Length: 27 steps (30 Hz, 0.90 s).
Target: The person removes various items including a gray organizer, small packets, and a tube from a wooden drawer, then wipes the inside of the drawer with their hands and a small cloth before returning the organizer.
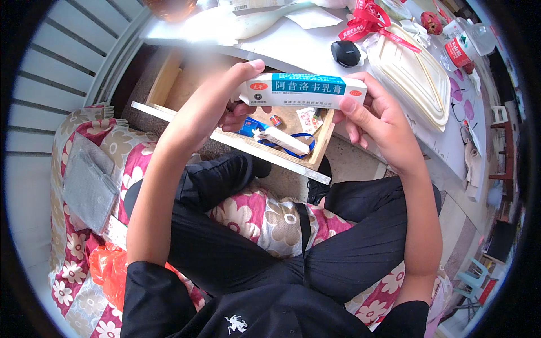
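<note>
A long, slim ointment box [304, 93], white with a blue-green band, is held level above an open drawer [293, 164]. My left hand [217, 96] grips its left end, thumb raised at the upper corner and fingers curled below. At the other end my right hand [389, 121] pinches the box, its thumb on the front face and its fingers partly hidden behind. Beneath the box, the drawer holds a blue packet [251, 126], a small battery-like cylinder [275, 120], a narrow white box [285, 140], a blue loop [307, 147] and a printed card [309, 120].
On the white table [270, 42] lie a black rounded case [345, 53], a red ribbon [366, 22], a lidded cream container [411, 73] and a plastic bottle [455, 52]. A flowered cover [242, 217] lies under my crossed legs. Left of me are a grey plastic-wrapped packet [90, 183] and a red bag [108, 270].
</note>
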Tool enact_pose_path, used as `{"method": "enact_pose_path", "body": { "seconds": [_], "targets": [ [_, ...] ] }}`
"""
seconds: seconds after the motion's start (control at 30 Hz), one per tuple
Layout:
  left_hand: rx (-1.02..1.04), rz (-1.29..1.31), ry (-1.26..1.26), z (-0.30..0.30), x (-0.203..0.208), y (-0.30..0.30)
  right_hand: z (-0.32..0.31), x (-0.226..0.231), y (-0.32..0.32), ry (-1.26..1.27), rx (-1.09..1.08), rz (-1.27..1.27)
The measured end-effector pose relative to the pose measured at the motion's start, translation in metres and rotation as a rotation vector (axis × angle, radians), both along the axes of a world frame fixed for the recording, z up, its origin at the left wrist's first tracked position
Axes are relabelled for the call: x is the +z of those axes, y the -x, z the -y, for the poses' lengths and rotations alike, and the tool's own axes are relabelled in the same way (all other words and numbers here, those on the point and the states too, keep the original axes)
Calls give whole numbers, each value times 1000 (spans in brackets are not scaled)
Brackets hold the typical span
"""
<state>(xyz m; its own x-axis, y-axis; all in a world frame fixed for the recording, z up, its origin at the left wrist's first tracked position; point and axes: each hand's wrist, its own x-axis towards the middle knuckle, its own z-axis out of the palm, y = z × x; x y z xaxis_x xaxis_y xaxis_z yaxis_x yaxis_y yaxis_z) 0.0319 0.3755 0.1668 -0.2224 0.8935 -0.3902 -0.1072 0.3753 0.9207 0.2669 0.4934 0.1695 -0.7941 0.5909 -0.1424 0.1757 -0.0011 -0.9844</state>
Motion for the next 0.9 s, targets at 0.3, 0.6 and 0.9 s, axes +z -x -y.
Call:
{"method": "enact_pose_path", "body": {
  "seconds": [0.3,0.6,0.9],
  "targets": [
    [37,-19,-209,2,2,5,-2,-5,0,21,-70,-20],
    [-55,-19,-429,0,-3,7,0,-2,-3,110,-138,-87],
    [-68,-117,-548,2,-4,12,-3,-4,-7,98,-107,-98]
  ]
}}
